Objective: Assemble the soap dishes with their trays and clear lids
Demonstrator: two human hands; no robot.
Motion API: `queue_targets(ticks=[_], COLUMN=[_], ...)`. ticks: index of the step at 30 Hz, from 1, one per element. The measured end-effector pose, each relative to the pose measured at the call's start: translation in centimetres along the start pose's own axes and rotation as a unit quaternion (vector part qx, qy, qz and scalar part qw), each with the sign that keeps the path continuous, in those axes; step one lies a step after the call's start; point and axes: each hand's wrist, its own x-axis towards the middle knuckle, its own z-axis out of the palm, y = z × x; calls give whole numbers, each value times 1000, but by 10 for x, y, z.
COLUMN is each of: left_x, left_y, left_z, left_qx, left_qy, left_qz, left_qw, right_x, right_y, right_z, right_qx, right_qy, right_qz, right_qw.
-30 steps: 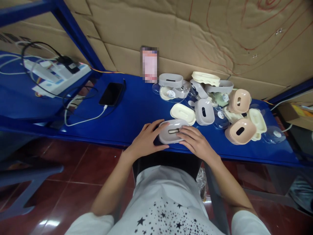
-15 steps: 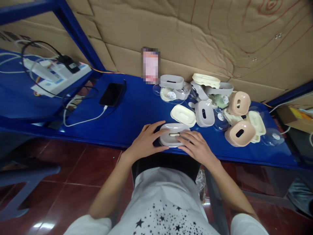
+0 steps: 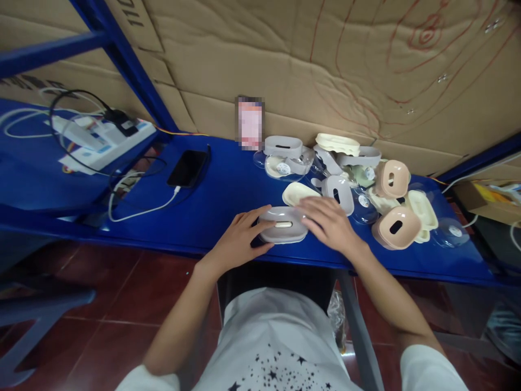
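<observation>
A shallow grey plastic box (image 3: 285, 233), oval with a slot in its middle, lies at the table's front edge. Inside that slot shows a small cream bar (image 3: 284, 224). My left hand (image 3: 240, 236) grips the box's left end, thumb on the near side and fingers over the far side. To the right, my right hand (image 3: 329, 222) hovers by the box's right end, its fingers stretched out, slightly blurred and holding nothing visible. Just behind lies a cream oval tray (image 3: 296, 193), partly covered by the right hand. A grey slotted box (image 3: 340, 190) stands beyond it.
Peach slotted boxes (image 3: 396, 227), cream pieces and clear domes (image 3: 450, 233) crowd the table's right half. A black phone (image 3: 187, 167) on a charging cable lies at left, near a white power strip (image 3: 109, 146). Brown cardboard (image 3: 252, 54) lines the back.
My right hand has lifted off the grey box's right end and shifted right and back, toward the cream tray. My left hand stays on the box. The camera view has tilted slightly.
</observation>
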Motion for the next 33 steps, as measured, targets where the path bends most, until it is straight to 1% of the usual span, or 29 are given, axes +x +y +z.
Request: queue_targets(ticks=[2,5,7,9,11,12,14,15,16,17,18,20,21,22,23,26,28,30,33], left_x=[2,3,1,-1,-4,-5,-6,-6,-6,-6,-6,-5,-5,-5,-5,-4,-5,-5,-5], left_y=[-6,-16,-20,-22,-20,-19,-17,-16,-16,-16,-16,-17,-17,-18,-19,-20,-21,-21,-22], left_z=[-8,-13,-12,-9,-7,-7,-8,-9,-11,-12,-13,-13,-13,-12,-11,-8,-7,-7,-7], left_qx=[9,20,15,11,13,14,11,6,-1,-9,-16,-24,-24,-22,-20,-14,-16,-24,-41], left_qy=[-9,6,23,35,42,45,40,33,26,21,19,22,23,21,19,18,19,19,15], left_qz=[-16,-34,-41,-47,-50,-51,-53,-55,-60,-66,-74,-89,-93,-95,-95,-101,-116,-132,-145], left_qw=[1000,999,999,998,998,998,998,998,998,998,997,995,995,995,995,995,993,991,988], right_x=[36,85,105,113,111,108,97,91,86,80,75,68,66,65,64,62,61,59,58], right_y=[20,48,59,63,59,55,44,38,32,26,22,17,17,17,19,24,24,19,9], right_z=[-1,12,24,35,39,39,33,28,23,19,16,14,15,18,22,33,37,39,39], right_qx=[-32,-101,-132,-143,-132,-115,-35,31,108,189,268,386,418,430,423,333,284,263,247], right_qy=[4,-42,-86,-120,-138,-132,-87,-54,-25,-8,-9,-44,-65,-76,-75,-23,4,11,1], right_qz=[40,79,76,57,42,41,56,71,89,105,119,134,138,141,143,134,117,108,102], right_qw=[999,991,985,981,981,984,994,995,990,976,956,912,896,888,892,933,952,959,964])
